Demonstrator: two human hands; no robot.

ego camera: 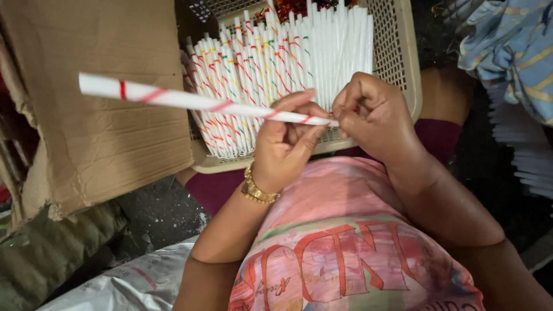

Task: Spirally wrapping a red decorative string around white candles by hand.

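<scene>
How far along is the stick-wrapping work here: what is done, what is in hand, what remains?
Done: many striped white sticks fill the beige basket. In hand: the left hand and right hand hold one white stick with a red spiral stripe, pinching its near end. Left: that end looks unfinished; no unwrapped supply can be made out.

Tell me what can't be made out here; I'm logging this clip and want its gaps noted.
Head view only:
- Right end of the white paper tube: pinched under the right hand fingers.
- Left hand palm: turned away.
- Basket far rim: cut by the top edge.
- Lower layers of the striped tubes: covered by the upper ones.
- Cardboard box contents: hidden by its flap.
</scene>
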